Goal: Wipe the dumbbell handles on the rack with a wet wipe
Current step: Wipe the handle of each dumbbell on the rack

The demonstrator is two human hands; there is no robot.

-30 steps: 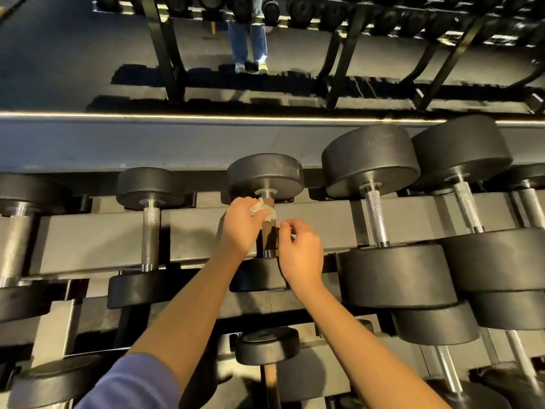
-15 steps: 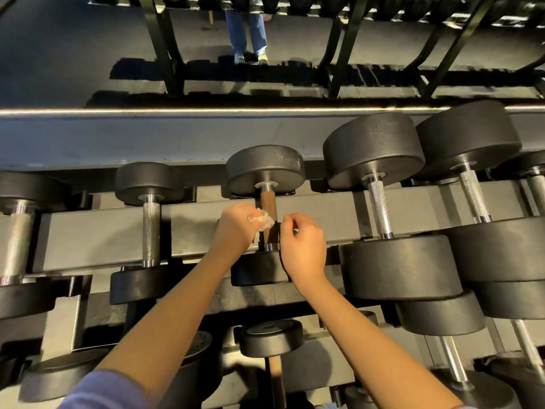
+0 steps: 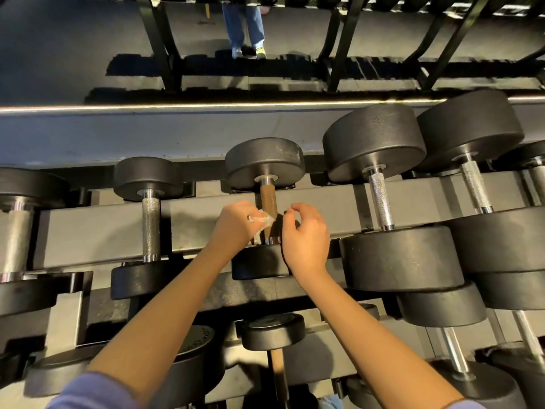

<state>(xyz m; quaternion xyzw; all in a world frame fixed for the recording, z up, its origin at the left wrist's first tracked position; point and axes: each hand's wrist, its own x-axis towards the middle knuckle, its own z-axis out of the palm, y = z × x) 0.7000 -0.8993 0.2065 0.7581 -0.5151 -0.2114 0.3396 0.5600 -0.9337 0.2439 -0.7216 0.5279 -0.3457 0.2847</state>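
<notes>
one front-to-back handle (image 3: 268, 199) is pressed with the wipe (image 3: 262, 221) clamped in the left grip (image 3: 236, 228); right grip (image 3: 306, 234) curled, possibly empty.

Centre: white crumpled wet wipe (image 3: 261, 220). At 12 o'clock of it, a rust-brown knurled dumbbell handle (image 3: 267, 199), then a round matte-black rubber head (image 3: 265, 160), faintly grey-speckled. Silver cross-hatched steel handle (image 3: 151, 225) at 9 o'clock, second silver handle (image 3: 380, 199) at 3 o'clock, both with plain polished collars. Flat metal rack rail (image 3: 103, 231): dull grey. Your lilac fabric sleeve (image 3: 88, 391), 7 o'clock. Blue jeans (image 3: 243, 22), 12 o'clock.
</notes>
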